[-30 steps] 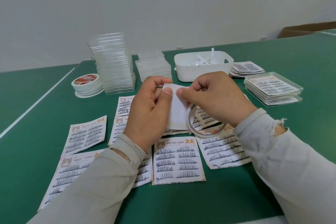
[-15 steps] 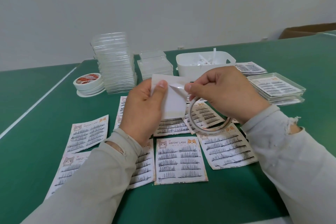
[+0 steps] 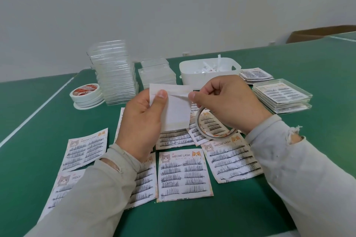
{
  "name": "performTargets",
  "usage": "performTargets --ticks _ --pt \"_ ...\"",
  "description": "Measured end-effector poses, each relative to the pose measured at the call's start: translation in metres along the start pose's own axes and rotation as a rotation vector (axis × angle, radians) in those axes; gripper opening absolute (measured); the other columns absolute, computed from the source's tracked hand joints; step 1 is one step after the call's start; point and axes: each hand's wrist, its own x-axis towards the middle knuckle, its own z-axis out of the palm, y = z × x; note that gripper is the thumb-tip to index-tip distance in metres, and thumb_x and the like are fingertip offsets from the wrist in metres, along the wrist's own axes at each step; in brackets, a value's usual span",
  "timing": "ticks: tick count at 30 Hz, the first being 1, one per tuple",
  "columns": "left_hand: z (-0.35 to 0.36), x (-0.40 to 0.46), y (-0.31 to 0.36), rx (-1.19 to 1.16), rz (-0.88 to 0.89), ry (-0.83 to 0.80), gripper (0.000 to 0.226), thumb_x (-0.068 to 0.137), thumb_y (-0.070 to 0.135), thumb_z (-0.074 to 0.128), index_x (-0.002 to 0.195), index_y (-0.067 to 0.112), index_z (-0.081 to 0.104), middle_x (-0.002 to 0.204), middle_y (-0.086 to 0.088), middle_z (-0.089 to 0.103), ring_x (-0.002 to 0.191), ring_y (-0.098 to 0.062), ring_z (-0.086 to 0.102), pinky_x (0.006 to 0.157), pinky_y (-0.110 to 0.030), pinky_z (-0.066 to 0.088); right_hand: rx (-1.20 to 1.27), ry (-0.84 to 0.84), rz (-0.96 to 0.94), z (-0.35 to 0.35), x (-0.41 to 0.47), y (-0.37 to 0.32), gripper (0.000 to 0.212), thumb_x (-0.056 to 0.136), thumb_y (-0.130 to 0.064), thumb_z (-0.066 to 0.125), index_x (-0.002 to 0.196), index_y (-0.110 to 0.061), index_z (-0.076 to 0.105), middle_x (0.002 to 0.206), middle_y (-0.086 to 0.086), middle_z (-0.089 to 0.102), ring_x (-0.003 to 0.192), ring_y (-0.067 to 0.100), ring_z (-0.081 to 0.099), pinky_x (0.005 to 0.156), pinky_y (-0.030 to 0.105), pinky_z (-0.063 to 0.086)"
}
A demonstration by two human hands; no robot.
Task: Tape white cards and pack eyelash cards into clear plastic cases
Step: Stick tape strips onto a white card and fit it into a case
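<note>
My left hand (image 3: 141,121) holds a white card (image 3: 176,109) upright above the table, thumb pressed on its upper left part. My right hand (image 3: 227,102) pinches a strip of tape (image 3: 178,95) that runs across the card near its top edge. A thin tape ring (image 3: 213,131) hangs from the right hand's lower fingers. Several eyelash cards (image 3: 183,175) printed "MEOW LASH" lie flat on the green table below both hands. Stacks of clear plastic cases (image 3: 113,73) stand at the back left.
A lower stack of clear cases (image 3: 157,74) and a white bin (image 3: 209,75) with paper strips stand behind the hands. Packed cases (image 3: 282,95) and loose lash cards (image 3: 255,75) lie at the right. Tape rolls (image 3: 86,94) sit at the left. A cardboard box (image 3: 319,33) is far right.
Both hands have lifted the white card higher and away from me. The right hand has drawn the tape strip across the card's top, and the tape ring swung beneath it.
</note>
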Motion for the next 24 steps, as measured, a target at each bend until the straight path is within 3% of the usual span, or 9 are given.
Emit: performTargets --ticks 7,11,16,18,22,24 --pt "0.003 -0.002 0.000 -0.048 0.012 -0.048 0.021 0.104 0.024 0.055 0.105 0.028 0.075 0.105 0.001 0.078 0.096 -0.019 0.075 0.071 -0.027 0.060 -0.026 0.044 -0.004 0.002 0.001 0.003 0.028 0.081 -0.038 0.081 0.067 -0.017 0.070 0.065 -0.001 0.070 0.047 -0.002 0.050 0.051 0.015 0.041" --pt "0.003 0.000 -0.001 -0.080 0.006 -0.009 0.014 0.091 0.029 0.063 0.104 0.028 0.069 0.103 0.004 0.077 0.094 -0.016 0.073 0.072 -0.026 0.058 -0.035 0.055 -0.027 0.004 0.000 0.002 0.021 0.080 -0.035 0.081 0.069 -0.021 0.070 0.066 -0.002 0.069 0.051 0.000 0.050 0.056 0.019 0.042" --pt "-0.003 0.004 -0.001 -0.132 0.005 0.008 0.034 0.089 0.012 0.069 0.113 0.033 0.059 0.104 0.002 0.077 0.093 -0.017 0.074 0.071 -0.026 0.058 0.067 0.005 -0.069 0.004 -0.004 -0.002 0.011 0.079 -0.020 0.079 0.072 -0.019 0.071 0.071 0.002 0.074 0.067 0.023 0.067 0.062 0.030 0.054" --pt "-0.007 0.004 -0.001 -0.046 0.036 0.003 0.039 0.092 0.006 0.069 0.115 0.036 0.058 0.105 0.005 0.076 0.094 -0.013 0.073 0.071 -0.022 0.057 0.057 -0.002 -0.087 0.004 -0.004 -0.002 0.011 0.079 -0.018 0.079 0.071 -0.020 0.071 0.071 -0.002 0.073 0.062 0.014 0.063 0.061 0.027 0.051" --pt "-0.013 0.006 0.001 0.374 0.156 0.014 0.042 0.087 0.014 0.075 0.105 0.043 0.050 0.105 0.018 0.063 0.093 0.002 0.061 0.071 -0.009 0.049 -0.035 -0.004 -0.117 0.007 -0.006 -0.002 0.012 0.078 -0.020 0.079 0.071 -0.022 0.070 0.066 -0.013 0.066 0.060 -0.001 0.054 0.061 0.019 0.042" --pt "-0.015 0.006 0.003 0.533 0.230 0.010 0.042 0.086 0.019 0.075 0.110 0.040 0.048 0.113 0.015 0.058 0.101 -0.004 0.057 0.083 -0.018 0.049 -0.080 0.002 -0.136 0.008 -0.007 -0.004 0.012 0.079 -0.022 0.079 0.071 -0.024 0.070 0.067 -0.016 0.066 0.065 -0.001 0.056 0.065 0.022 0.043"
